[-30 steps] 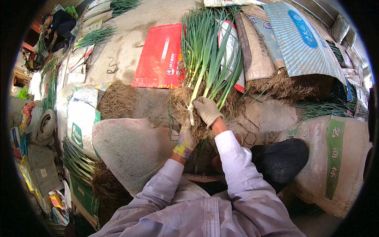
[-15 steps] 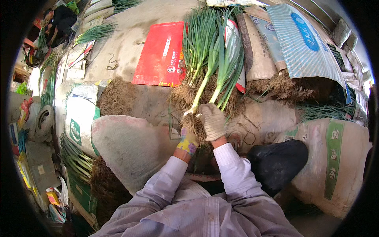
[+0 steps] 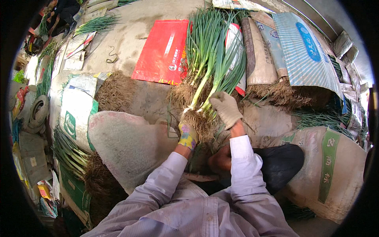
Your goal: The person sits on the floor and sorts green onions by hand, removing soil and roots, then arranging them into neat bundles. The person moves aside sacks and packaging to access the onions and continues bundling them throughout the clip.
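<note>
My left hand [image 3: 188, 133], in a yellow floral glove, is closed around the root end of green onions [image 3: 202, 93] in front of me. Pale stalks slant up and away from it toward long green leaves, and brown roots [image 3: 200, 124] hang beside the fingers. Just right of these stalks is my right hand [image 3: 226, 109] in a cream knit glove, its fingers loosely bent and pointing at them. It looks open, though its palm side is hidden. Behind lies a larger pile of green onions [image 3: 199, 43] with matted roots [image 3: 182, 94].
A red sack [image 3: 162, 51] lies left of the pile; a blue striped sack [image 3: 306, 47] covers onions at right. More rooty bundles [image 3: 116, 93] sit at left, near a white-green sack [image 3: 75, 118]. My knees flank the work. A person [image 3: 63, 14] crouches at far left.
My right hand has drawn off the root end, moving right and slightly up. My left hand stays at the roots. The view has shifted a little.
</note>
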`<action>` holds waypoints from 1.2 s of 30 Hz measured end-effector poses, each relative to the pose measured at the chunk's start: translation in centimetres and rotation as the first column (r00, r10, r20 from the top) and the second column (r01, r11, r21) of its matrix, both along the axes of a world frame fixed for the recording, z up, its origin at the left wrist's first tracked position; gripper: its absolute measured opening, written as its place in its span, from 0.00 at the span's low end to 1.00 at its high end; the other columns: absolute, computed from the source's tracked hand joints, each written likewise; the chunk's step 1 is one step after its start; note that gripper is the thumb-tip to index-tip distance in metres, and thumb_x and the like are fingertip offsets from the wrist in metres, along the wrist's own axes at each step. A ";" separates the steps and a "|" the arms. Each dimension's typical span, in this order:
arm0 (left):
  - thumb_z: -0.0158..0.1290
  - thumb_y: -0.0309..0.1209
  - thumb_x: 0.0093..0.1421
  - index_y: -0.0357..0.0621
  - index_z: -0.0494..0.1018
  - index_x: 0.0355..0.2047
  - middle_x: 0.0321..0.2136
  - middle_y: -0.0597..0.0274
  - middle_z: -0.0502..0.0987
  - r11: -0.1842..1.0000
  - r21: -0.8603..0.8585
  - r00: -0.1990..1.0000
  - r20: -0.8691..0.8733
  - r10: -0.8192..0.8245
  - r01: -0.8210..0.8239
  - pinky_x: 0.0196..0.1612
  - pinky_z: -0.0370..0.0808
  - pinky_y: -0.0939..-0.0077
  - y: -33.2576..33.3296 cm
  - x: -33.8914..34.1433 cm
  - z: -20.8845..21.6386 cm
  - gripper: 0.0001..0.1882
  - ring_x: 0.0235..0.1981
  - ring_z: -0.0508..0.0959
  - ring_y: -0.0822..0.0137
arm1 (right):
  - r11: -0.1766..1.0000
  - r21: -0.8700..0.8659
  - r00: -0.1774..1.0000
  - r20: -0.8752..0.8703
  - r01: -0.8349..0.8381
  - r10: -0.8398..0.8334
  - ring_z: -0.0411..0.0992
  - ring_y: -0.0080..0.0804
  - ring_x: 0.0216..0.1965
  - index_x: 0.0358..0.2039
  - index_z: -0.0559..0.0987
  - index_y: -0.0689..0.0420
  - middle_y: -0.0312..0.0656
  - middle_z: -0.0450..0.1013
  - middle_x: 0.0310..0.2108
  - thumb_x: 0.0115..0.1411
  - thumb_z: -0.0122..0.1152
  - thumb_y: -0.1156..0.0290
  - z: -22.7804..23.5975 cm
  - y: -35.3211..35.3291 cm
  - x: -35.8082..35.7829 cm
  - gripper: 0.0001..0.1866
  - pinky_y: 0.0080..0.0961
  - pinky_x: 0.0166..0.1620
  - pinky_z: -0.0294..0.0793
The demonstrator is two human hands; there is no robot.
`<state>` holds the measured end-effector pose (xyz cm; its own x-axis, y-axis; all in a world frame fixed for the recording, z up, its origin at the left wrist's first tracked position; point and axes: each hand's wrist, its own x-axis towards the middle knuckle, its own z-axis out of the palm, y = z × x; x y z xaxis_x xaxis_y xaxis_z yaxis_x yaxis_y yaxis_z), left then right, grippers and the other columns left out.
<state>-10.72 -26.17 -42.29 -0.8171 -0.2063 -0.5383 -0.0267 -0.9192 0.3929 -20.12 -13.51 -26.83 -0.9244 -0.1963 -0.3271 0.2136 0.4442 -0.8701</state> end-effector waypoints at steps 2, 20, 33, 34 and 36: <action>0.34 0.27 0.68 0.37 0.70 0.50 0.41 0.54 0.77 0.979 -0.202 1.000 0.008 0.028 -0.026 0.43 0.78 0.65 0.1 0.0 -2.1 0.17 0.39 0.78 0.61 | 0.946 0.264 0.975 -0.072 -0.186 0.211 0.77 0.38 0.39 0.50 0.75 0.63 0.51 0.78 0.37 0.55 0.61 0.59 -0.5 -0.8 -0.7 0.26 0.29 0.44 0.75; 0.35 0.35 0.69 0.43 0.69 0.52 0.43 0.56 0.77 0.987 0.125 0.978 0.167 -0.122 0.102 0.43 0.78 0.63 0.9 0.6 -1.4 0.18 0.40 0.78 0.61 | 0.351 -0.844 0.912 0.398 0.405 -0.094 0.60 0.22 0.10 0.30 0.78 0.62 0.35 0.68 0.15 0.58 0.59 0.73 -2.8 -1.8 0.9 0.05 0.18 0.15 0.58; 0.38 0.27 0.68 0.33 0.73 0.47 0.39 0.58 0.78 0.331 -0.943 1.000 0.015 -0.025 0.022 0.43 0.75 0.74 -0.3 1.2 -3.9 0.16 0.39 0.77 0.68 | 0.840 0.280 0.866 -0.053 -0.465 0.497 0.73 0.42 0.50 0.52 0.75 0.57 0.53 0.74 0.48 0.50 0.64 0.54 -1.1 -3.8 0.1 0.31 0.30 0.53 0.70; 0.39 0.28 0.68 0.33 0.73 0.47 0.39 0.59 0.78 0.415 -0.910 0.998 -0.017 -0.065 0.012 0.43 0.74 0.74 -0.4 1.2 -4.0 0.15 0.39 0.77 0.68 | 0.799 0.348 0.841 -0.053 -0.490 0.539 0.74 0.46 0.47 0.47 0.78 0.56 0.53 0.75 0.44 0.51 0.61 0.51 -0.6 -4.1 0.6 0.28 0.35 0.50 0.72; 0.41 0.28 0.67 0.33 0.72 0.47 0.40 0.59 0.78 0.659 -0.752 0.996 -0.061 -0.059 -0.007 0.44 0.74 0.74 -0.5 1.0 -4.2 0.15 0.40 0.77 0.67 | 0.707 0.462 0.810 0.042 -0.535 0.585 0.75 0.48 0.42 0.41 0.80 0.57 0.53 0.77 0.39 0.53 0.59 0.51 0.0 -5.2 0.7 0.23 0.39 0.46 0.73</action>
